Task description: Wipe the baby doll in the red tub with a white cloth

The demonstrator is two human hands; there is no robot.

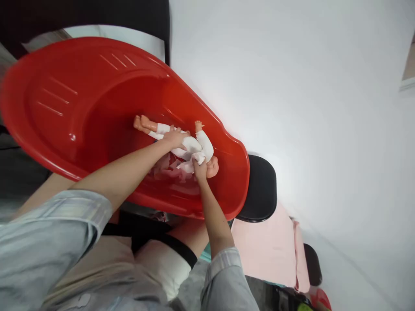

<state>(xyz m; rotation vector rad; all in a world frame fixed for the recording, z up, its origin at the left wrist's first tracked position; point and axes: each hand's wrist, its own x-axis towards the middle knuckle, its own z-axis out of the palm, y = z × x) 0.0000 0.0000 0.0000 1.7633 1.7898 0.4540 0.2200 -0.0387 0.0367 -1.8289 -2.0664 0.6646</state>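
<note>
Red plastic baby bathtub (65, 112), tilted in view, holding a baby doll (191, 147) in a white garment that lies along the tub's floor near the narrower end. The doll's head (213, 167) points toward that end; its bare feet (141, 123) point toward the tub's wide end, and one arm is raised toward the far wall of the tub. Left hand (175, 137) rests palm-down on the doll's midsection, fingers spread over the white cloth. Right hand (199, 169) lies just beside the doll's head, fingers closed on a fold of the white garment at the shoulder. Both forearms enter over the tub's near rim; light blue sleeves (223, 268) are pushed up. Beyond the tub's narrow end stands a black stool seat (261, 190), with a pink cloth (272, 250) below it.
</note>
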